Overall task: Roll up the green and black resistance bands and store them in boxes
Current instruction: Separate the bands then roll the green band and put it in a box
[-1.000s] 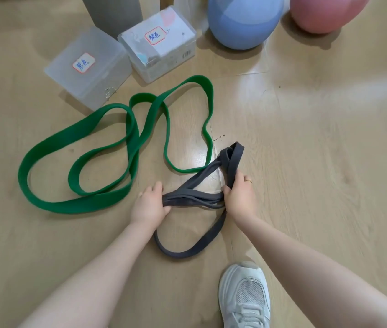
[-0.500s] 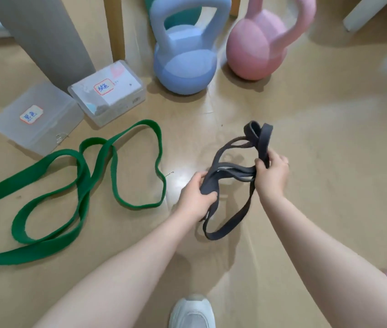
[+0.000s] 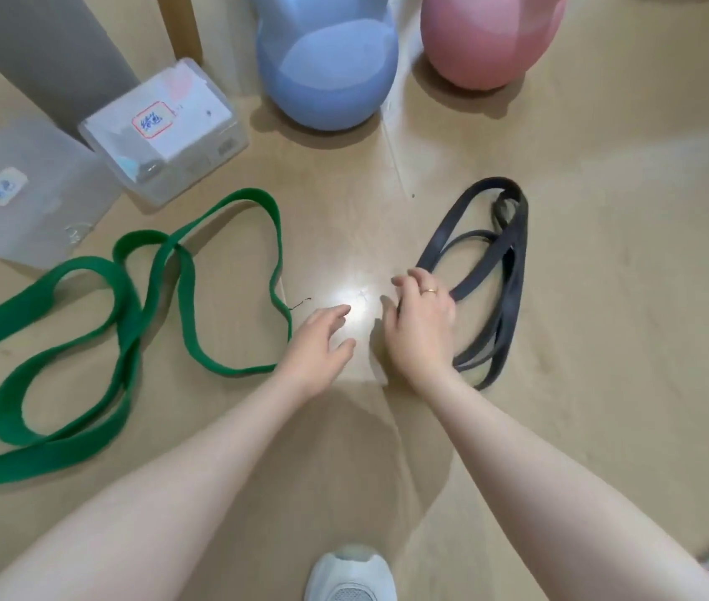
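The green band [image 3: 231, 368] lies in loose loops on the wooden floor at the left. To the right, the black band [image 3: 513, 271] lies on the floor in several folded loops. My left hand [image 3: 322, 340] hovers with its fingers apart just right of the green band's nearest loop and holds nothing. Fingers spread, my right hand [image 3: 419, 323] rests at the left edge of the black band and covers part of it. Two clear plastic boxes stand at the upper left: one with a blurred label [image 3: 31, 201] and one with a red-framed label [image 3: 170, 128], both lidded.
A blue kettlebell [image 3: 326, 67] and a pink kettlebell [image 3: 487, 41] stand at the back. A grey post [image 3: 40, 49] and a wooden leg [image 3: 179, 23] rise behind the boxes. My white shoe [image 3: 350, 574] is at the bottom edge.
Both hands held the bunched black band up off the floor. It now lies on the floor to the right, and my left hand has let go and moved toward the green band.
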`<state>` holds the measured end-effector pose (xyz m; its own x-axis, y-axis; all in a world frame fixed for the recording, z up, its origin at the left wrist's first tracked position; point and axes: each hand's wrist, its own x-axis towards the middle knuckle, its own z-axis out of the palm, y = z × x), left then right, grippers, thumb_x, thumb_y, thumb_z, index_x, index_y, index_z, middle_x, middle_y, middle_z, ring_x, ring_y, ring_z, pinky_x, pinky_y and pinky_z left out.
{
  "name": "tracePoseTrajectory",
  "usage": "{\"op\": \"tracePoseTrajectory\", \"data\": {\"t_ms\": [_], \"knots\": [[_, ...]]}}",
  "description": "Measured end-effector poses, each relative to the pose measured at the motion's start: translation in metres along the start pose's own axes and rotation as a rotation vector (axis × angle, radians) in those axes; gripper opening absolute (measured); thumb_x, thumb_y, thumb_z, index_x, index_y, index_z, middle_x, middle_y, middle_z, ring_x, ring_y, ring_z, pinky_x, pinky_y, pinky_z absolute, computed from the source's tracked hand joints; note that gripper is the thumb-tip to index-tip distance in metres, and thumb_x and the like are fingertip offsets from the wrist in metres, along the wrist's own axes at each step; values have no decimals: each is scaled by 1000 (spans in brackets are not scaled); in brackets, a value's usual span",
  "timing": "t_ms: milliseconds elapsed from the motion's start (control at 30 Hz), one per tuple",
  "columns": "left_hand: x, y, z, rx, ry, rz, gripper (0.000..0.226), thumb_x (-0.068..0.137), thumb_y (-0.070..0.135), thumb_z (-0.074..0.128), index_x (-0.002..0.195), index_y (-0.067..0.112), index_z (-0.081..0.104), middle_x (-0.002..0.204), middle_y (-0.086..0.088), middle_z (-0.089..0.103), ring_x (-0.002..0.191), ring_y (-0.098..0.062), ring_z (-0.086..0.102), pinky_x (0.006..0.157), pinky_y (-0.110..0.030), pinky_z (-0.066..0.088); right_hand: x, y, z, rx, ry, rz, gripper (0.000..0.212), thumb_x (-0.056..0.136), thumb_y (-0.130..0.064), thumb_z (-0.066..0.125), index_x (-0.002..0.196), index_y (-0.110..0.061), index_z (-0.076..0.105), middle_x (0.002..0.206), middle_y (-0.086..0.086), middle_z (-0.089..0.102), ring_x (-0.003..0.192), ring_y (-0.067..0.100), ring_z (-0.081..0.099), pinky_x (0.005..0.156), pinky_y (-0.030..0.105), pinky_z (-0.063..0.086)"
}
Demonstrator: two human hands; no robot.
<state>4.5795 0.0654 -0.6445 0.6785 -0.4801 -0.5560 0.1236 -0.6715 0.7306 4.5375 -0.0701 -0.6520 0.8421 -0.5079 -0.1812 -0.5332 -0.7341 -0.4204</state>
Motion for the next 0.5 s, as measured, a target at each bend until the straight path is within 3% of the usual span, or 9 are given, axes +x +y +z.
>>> {"op": "tracePoseTrajectory", "data": {"t_ms": [67,200,367,500], "knots": [[-15,-18,-26,48,162,26,41,90,5,50,130,10,47,136,-2,44,114,-2,41,84,7,19,-9,-34,19,131,-190,-160,34,91,-20,50,123,-8,52,134,10,46,122,29,43,100,41,36],[-47,-75,-89,268,423,-42,45,86,6,52,131,8,46,140,-8,40,130,-22,34,107,-22,20,-16,-105,55,2,-585,-424,53,88,-44,53,129,-10,48,141,12,38,125,30,41,102,36,35],[-77,-135,-142,315,437,-409,62,91,22,51,145,13,21,155,-4,11,139,-30,18,108,-43,29,-31,-148,89,-190,-663,-392,72,72,-64,58,128,-21,41,153,7,16,135,34,18,105,43,32],[-81,-166,-142,297,381,-415,59,90,35,53,140,13,30,140,-8,38,124,-28,42,90,-42,46,-43,-153,96,-338,-662,-460,49,75,-66,55,102,-26,62,143,-3,31,131,38,14,98,38,36]]}}
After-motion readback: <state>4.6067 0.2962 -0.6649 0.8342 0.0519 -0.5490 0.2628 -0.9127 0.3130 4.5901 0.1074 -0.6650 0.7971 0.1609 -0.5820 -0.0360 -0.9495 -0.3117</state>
